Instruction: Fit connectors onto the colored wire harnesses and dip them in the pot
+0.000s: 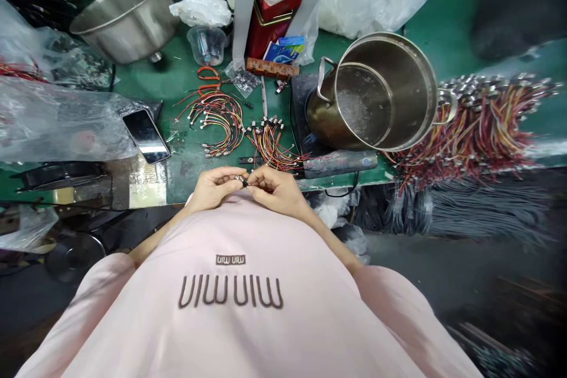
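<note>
Head view, steel pot [408, 85] as landmark. Small connector [243, 181]: hanging left of the pot, nearer you; your left hand [213, 190] and right hand [279, 190] are pinching it, fingertips closed on it. Wire bundle [271, 144]: lying just left. Phone [147, 136]: lying farther left. Wire heap [478, 127]: lying right.

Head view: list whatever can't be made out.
All in the head view:
Part between left hand and right hand: too small, partly covered by fingers.
Slab under the pot: partly hidden by it.
Dark object, upper right: blurred, cut off by top edge.
</note>
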Demonstrator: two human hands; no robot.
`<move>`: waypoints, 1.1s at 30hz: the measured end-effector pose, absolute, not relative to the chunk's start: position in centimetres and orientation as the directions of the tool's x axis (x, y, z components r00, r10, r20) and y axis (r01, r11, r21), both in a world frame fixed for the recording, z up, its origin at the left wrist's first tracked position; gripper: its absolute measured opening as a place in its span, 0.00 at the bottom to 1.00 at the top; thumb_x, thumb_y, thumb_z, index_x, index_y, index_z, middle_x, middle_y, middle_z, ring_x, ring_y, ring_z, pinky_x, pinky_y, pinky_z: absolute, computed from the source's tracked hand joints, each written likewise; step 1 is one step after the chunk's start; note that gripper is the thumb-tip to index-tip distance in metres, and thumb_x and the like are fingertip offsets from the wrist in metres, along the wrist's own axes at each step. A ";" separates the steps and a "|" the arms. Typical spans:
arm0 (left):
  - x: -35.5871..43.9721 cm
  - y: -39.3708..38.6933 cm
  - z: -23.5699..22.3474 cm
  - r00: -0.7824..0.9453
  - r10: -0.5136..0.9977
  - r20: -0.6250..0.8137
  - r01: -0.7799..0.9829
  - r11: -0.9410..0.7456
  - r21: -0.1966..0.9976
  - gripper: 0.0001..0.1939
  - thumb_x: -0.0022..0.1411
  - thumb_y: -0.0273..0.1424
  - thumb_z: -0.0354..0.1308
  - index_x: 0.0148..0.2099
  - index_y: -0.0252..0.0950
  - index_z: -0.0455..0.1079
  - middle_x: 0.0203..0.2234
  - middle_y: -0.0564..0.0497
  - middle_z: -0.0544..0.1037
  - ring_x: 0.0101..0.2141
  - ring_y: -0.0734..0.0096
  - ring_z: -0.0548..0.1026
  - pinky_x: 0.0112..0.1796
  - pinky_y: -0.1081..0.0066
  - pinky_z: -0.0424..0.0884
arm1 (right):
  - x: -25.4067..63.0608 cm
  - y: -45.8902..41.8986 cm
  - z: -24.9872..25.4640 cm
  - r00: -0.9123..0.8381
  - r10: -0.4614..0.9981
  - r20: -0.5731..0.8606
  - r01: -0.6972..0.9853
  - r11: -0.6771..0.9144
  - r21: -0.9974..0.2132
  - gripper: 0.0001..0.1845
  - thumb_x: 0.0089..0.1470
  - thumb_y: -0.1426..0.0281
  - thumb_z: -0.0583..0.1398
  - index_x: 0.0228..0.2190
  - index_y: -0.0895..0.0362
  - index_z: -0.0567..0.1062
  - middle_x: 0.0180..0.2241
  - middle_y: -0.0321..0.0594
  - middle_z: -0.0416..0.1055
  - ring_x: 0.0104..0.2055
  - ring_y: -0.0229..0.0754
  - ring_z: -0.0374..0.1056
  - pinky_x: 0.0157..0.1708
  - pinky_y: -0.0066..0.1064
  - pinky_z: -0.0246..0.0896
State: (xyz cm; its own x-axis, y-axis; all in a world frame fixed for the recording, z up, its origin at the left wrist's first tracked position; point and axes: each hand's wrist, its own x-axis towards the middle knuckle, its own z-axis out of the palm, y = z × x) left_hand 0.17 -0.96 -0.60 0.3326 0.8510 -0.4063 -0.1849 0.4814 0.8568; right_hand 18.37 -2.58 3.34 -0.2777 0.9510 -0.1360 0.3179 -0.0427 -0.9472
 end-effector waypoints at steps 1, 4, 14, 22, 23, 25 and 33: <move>0.1 -1.0 -0.7 0.356 0.841 -0.408 -0.195 0.494 0.848 0.20 0.44 0.37 0.71 0.41 0.35 0.79 0.32 0.48 0.81 0.28 0.75 0.76 0.34 0.73 0.72 | 18.5 -2.6 3.4 -0.276 0.952 -0.134 0.332 -0.037 -0.943 0.02 0.49 0.71 0.58 0.28 0.58 0.70 0.21 0.30 0.64 0.21 0.30 0.56 0.23 0.23 0.52; -0.4 -0.9 -0.8 0.415 0.814 -0.406 -0.191 0.515 0.836 0.19 0.48 0.37 0.69 0.43 0.36 0.78 0.35 0.47 0.82 0.29 0.74 0.77 0.36 0.73 0.73 | 18.7 -2.7 3.4 -0.269 0.960 -0.083 0.361 0.020 -0.932 0.02 0.49 0.73 0.57 0.27 0.58 0.71 0.23 0.32 0.66 0.22 0.30 0.57 0.25 0.24 0.53; -0.4 -1.1 0.1 0.392 0.863 -0.320 -0.062 0.371 0.926 0.16 0.50 0.37 0.68 0.40 0.34 0.80 0.38 0.45 0.82 0.35 0.68 0.79 0.39 0.72 0.74 | 18.7 -2.5 3.9 -0.286 0.955 -0.080 0.377 0.036 -0.925 0.01 0.50 0.72 0.58 0.29 0.57 0.69 0.24 0.31 0.65 0.23 0.30 0.57 0.24 0.23 0.53; -0.7 -0.6 0.0 0.404 0.893 -0.197 -0.103 0.259 0.960 0.16 0.53 0.34 0.66 0.46 0.38 0.78 0.44 0.45 0.79 0.39 0.68 0.78 0.43 0.69 0.74 | 19.7 -2.7 3.7 -0.367 0.930 0.034 0.545 0.244 -0.802 0.09 0.60 0.70 0.55 0.32 0.58 0.74 0.28 0.37 0.75 0.28 0.34 0.68 0.29 0.24 0.59; -0.7 -0.5 0.0 0.408 0.892 -0.193 -0.105 0.256 0.961 0.16 0.54 0.34 0.65 0.45 0.37 0.78 0.44 0.44 0.79 0.37 0.69 0.78 0.41 0.69 0.74 | 19.7 -2.8 3.5 -0.365 0.927 0.091 0.577 0.301 -0.759 0.10 0.60 0.69 0.55 0.33 0.58 0.75 0.30 0.39 0.76 0.29 0.35 0.70 0.31 0.25 0.60; -0.6 -0.4 0.0 0.401 0.894 -0.198 -0.097 0.257 0.962 0.14 0.54 0.34 0.65 0.44 0.37 0.79 0.41 0.45 0.79 0.33 0.72 0.77 0.38 0.71 0.74 | 19.7 -2.9 3.2 -0.369 0.913 0.177 0.636 0.386 -0.668 0.12 0.61 0.69 0.54 0.33 0.58 0.76 0.31 0.41 0.77 0.31 0.36 0.71 0.32 0.26 0.61; -0.5 -0.5 -0.6 0.365 0.922 -0.132 -0.163 0.202 0.966 0.11 0.53 0.30 0.66 0.41 0.38 0.79 0.41 0.46 0.80 0.40 0.70 0.77 0.41 0.71 0.73 | 19.5 -3.0 2.9 -0.350 0.918 0.186 0.604 0.372 -0.705 0.11 0.61 0.67 0.55 0.38 0.58 0.76 0.36 0.42 0.79 0.34 0.37 0.74 0.35 0.25 0.65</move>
State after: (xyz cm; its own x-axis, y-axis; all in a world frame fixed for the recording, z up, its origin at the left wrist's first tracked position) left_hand -0.50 -0.47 -0.65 0.3646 0.9218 -0.1315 -0.1629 0.2023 0.9657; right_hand 19.50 -3.02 2.88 -0.3497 0.9183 0.1856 0.6037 0.3724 -0.7049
